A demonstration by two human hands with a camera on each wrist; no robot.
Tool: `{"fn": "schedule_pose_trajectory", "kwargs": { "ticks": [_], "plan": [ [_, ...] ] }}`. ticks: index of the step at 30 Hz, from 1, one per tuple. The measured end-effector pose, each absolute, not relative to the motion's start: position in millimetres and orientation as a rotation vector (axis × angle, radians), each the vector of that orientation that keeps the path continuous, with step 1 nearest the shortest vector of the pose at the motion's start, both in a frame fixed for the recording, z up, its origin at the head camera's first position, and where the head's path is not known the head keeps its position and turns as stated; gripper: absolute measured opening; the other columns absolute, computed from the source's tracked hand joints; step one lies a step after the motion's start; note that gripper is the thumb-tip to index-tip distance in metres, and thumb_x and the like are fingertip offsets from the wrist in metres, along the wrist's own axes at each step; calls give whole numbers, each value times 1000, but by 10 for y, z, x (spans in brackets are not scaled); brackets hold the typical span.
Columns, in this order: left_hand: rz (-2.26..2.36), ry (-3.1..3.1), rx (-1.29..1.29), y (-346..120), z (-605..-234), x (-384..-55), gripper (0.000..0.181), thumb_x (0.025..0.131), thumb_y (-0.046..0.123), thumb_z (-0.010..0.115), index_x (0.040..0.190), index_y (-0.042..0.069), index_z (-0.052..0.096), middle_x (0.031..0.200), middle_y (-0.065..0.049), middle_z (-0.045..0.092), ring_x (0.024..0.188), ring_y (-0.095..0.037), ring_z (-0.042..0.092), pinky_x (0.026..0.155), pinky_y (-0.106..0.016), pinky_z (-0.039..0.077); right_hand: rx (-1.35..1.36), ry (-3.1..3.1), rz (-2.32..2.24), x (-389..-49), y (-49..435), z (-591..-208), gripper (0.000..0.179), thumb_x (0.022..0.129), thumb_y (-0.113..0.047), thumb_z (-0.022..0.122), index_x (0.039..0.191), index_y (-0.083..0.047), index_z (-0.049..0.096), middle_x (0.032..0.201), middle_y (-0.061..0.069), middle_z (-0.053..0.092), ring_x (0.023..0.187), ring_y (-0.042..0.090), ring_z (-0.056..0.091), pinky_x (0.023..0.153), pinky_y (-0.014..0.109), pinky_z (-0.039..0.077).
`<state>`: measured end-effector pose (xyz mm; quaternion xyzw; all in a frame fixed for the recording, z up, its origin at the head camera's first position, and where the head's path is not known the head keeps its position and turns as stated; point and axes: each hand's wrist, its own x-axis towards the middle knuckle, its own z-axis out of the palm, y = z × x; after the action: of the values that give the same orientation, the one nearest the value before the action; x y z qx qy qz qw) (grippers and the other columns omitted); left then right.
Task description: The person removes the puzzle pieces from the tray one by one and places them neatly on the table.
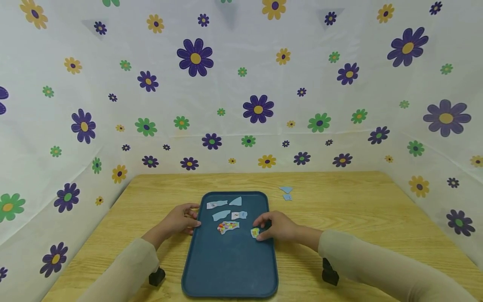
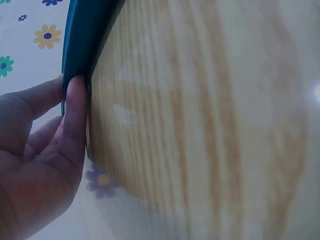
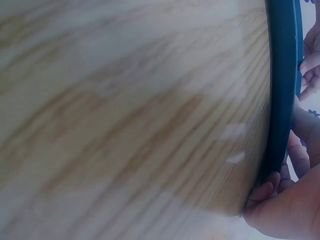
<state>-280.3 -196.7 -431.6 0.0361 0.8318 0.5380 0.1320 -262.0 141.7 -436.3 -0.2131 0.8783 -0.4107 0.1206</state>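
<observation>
A dark blue tray [image 1: 230, 268] holds several irregular cut-out picture pieces. My left hand [image 1: 181, 220] grips its left rim; in the left wrist view the thumb and a finger [image 2: 76, 105] stand on either side of that rim. Over the right side of the tray, my right hand [image 1: 277, 226] pinches a small yellow-patterned picture piece [image 1: 254, 232] between thumb and forefinger. Its other fingers curl at the tray's right rim [image 3: 282, 90] in the right wrist view. A colourful piece [image 1: 228, 227] lies to the left, below a pale blue piece [image 1: 221, 215] and a blue-and-white piece [image 1: 239, 215].
At the tray's far end lie a long pale piece [image 1: 216, 204] and a triangular one [image 1: 235, 201]. Two light blue pieces [image 1: 286, 189] rest on the wooden table [image 1: 339, 201] beyond its right corner. A flower-patterned white curtain [image 1: 234, 142] encloses the table's back and sides.
</observation>
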Motion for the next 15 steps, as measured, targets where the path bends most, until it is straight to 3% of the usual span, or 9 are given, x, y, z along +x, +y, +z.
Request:
{"fn": "schedule_pose_trajectory", "kwargs": {
  "ticks": [15],
  "plan": [
    [1564,2405,89,-1965,-4321,-2813,59,87,-6,68,140,-1,45,100,-15,53,71,-22,58,62,-35,57,-576,2597,-1197,-2566,1351,-4326,27,74,-9,85,99,-9,73,87,0,56,86,18,49,75,32,45]
  ]
}}
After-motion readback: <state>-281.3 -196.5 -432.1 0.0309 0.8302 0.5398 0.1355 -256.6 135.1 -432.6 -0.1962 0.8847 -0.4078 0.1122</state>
